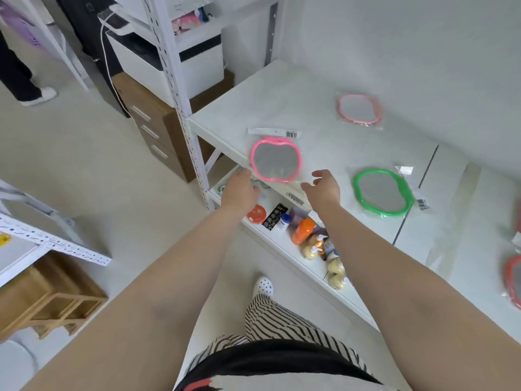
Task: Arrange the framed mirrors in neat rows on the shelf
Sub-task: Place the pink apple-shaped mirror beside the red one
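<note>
A stockroom or small shop: white metal shelving [180,88], bagged barcoded mirrors [275,160], bottled goods [302,231] below.

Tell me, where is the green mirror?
The green mirror lies flat on the white shelf, just right of the right hand and the bright pink mirror.

White shelf [282,103]; bagged mirrors flat: pink [275,160]; green [382,191]; pale-pink [358,108]

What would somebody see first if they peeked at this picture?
Probably the two bare hands, left hand and right hand, reaching toward the bright pink mirror at the front edge of the white shelf. Next, the green mirror lying to its right, and a paler pink mirror farther back near the wall. All three are in clear wrappers.
</note>
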